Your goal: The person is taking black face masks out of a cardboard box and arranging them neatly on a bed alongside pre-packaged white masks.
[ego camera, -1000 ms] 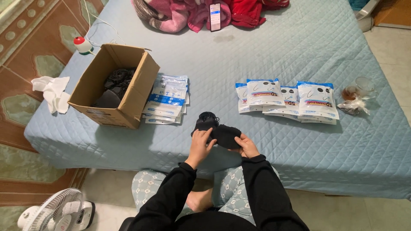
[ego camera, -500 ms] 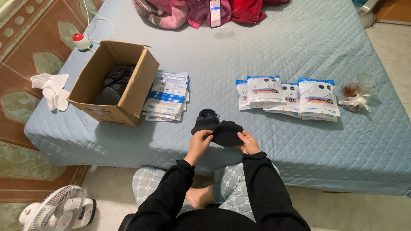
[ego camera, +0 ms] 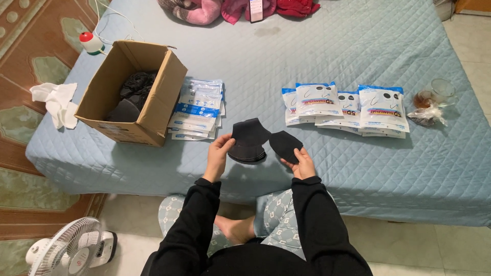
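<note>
At the lower centre of the frame, the left hand (ego camera: 219, 155) grips a small stack of black masks (ego camera: 248, 140) by its edge while the right hand (ego camera: 303, 163) pinches a single black mask (ego camera: 285, 145) held apart from it, both just above the bed's (ego camera: 358, 168) near edge. Farther up, flat empty pouches (ego camera: 197, 107) lie beside the open cardboard box (ego camera: 153, 102) at left, and filled mask packets (ego camera: 348, 105) overlap in a row at right, seemingly kept apart from the empties.

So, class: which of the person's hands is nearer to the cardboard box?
Left. The left hand holds a stack of black masks just right of the box; the right hand holds one mask farther right.
</note>
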